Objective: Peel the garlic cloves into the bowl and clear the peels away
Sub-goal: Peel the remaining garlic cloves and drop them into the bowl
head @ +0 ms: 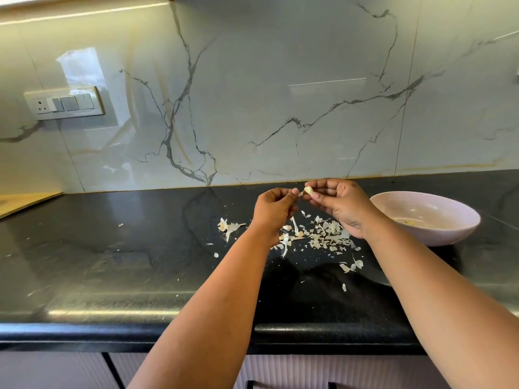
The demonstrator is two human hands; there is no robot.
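My right hand (341,204) pinches a pale garlic clove (308,190) between thumb and fingers, held up above the black counter. My left hand (273,210) meets it from the left, its fingertips closed on a thin strip of skin (300,193) at the clove's end. A pale pink bowl (449,217) sits to the right of my hands with a few peeled cloves (407,221) at its bottom. Papery peels (323,235) lie scattered on the counter below my hands.
A garlic stem remnant with skins (229,227) lies left of the main pile. More loose peel bits (351,266) sit nearer the counter's front edge (140,331). A marble backsplash rises behind, with a switch plate (64,103) at the left.
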